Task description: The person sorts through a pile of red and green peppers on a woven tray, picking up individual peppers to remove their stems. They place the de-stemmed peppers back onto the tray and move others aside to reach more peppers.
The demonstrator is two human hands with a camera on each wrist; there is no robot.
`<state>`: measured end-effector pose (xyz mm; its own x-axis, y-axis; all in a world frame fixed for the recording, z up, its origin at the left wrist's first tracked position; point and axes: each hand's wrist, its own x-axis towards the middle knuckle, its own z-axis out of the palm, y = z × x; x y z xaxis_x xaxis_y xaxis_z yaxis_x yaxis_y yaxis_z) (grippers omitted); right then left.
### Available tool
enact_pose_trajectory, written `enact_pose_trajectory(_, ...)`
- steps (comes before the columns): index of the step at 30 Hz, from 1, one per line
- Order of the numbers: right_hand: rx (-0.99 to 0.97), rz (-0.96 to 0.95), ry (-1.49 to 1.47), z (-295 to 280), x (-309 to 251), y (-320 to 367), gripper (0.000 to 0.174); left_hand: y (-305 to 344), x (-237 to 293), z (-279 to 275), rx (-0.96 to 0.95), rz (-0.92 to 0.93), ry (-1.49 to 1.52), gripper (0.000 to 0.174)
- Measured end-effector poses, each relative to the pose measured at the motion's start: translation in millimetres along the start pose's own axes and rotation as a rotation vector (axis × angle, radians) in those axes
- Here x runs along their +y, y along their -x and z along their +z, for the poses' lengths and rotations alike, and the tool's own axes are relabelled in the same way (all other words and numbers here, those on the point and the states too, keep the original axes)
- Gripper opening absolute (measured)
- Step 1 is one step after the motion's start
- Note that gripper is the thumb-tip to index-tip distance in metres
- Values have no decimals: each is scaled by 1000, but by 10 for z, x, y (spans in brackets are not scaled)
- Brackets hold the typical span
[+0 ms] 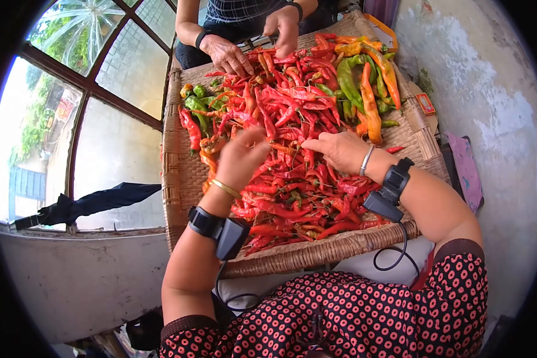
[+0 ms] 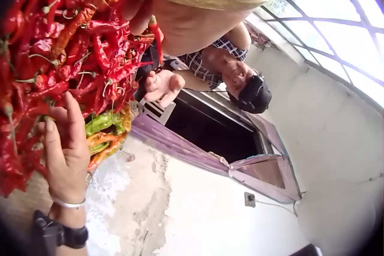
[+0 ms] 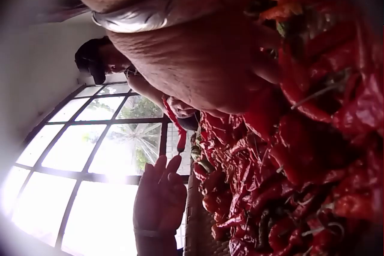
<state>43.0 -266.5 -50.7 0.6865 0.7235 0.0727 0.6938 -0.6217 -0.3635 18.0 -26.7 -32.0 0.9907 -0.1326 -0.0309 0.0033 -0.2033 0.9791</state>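
Red chili peppers (image 1: 292,110) cover a woven tray in a thick heap. My left hand (image 1: 243,158) is raised over the left side of the heap, fingers bent. At its fingertips a red chili pepper (image 3: 182,130) hangs by the stem end; the same chili shows beside the fingers in the left wrist view. My right hand (image 1: 343,153) reaches low into the heap from the right, index finger stretched out. In the left wrist view its thumb and fingers (image 2: 73,121) stand apart among the chilies, right at a greenish stem.
Opposite, another person's hands (image 1: 225,55) work at the far end of the woven tray (image 1: 178,206). Green peppers (image 1: 347,80) and orange peppers lie at the far right, with a smaller green group at left. A dark folded umbrella (image 1: 110,200) rests by the window.
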Motion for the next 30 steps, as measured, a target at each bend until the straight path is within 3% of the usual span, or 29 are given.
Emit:
enact_pose_trajectory(3, 10, -28, 107, 100, 52, -19, 30, 129, -4, 192, -291, -82, -193, 28)
enact_pose_trajectory(4, 55, -50, 108, 100, 52, -33, 28, 147, 71, 226, -291, -83, -193, 28)
enact_pose_trajectory(6, 143, -67, 10, -27, -12, -42, 23, 186, 219, 259, -257, 28, -469, 29)
enact_pose_trajectory(8, 370, -208, -199, -143, -89, -102, 8, 167, 135, 240, -194, 76, -398, 31)
enact_pose_trajectory(9, 362, -210, -200, -212, -173, -104, 8, 151, 83, 240, -133, 129, -329, 32)
enact_pose_trajectory(11, 99, 280, -1177, -362, -344, -58, 11, 162, 108, 256, -142, 162, -157, 36)
enact_pose_trajectory(13, 29, 278, -1343, -360, -370, -20, 14, 219, 293, 269, -370, -196, 264, 30)
enact_pose_trajectory(15, -79, 297, -1405, -316, -388, -5, 16, 202, 237, 236, -459, -232, 239, 21)
enact_pose_trajectory(18, -171, 304, -1286, -391, -356, -2, 16, 199, 307, 211, -447, -393, 97, 15)
enact_pose_trajectory(19, -206, 313, -1171, -417, -332, -6, 17, 158, 253, 150, -395, -320, 49, 15)
enact_pose_trajectory(20, -109, 325, -972, -209, -175, 1, 18, 108, 230, 61, -304, -308, 82, 16)
enact_pose_trajectory(21, -108, 327, -973, -180, -98, 21, 18, 65, 223, 4, -213, -295, 113, 17)
enact_pose_trajectory(23, -152, 33, -222, -153, -13, 52, 25, 42, 234, 0, 139, -177, 410, 27)
enact_pose_trajectory(24, -242, 92, -190, -151, -32, 60, 26, 30, 295, -20, 182, -147, 329, 37)
enact_pose_trajectory(25, -243, 91, -193, -130, -49, 66, 26, 29, 219, -47, 183, -149, 328, 37)
enact_pose_trajectory(27, -215, -19, -252, -88, -96, 63, 25, 23, 79, -70, -72, 38, -117, 36)
enact_pose_trajectory(28, -315, 32, -305, -148, -168, 43, 29, 53, 82, -26, -215, 53, -367, 33)
enact_pose_trajectory(29, -317, 32, -308, -124, -179, 53, 29, 135, 98, 52, -316, -8, -382, 30)
enact_pose_trajectory(30, -311, -7, -268, -95, -191, 62, 35, 166, 81, 109, -380, 207, -553, 28)
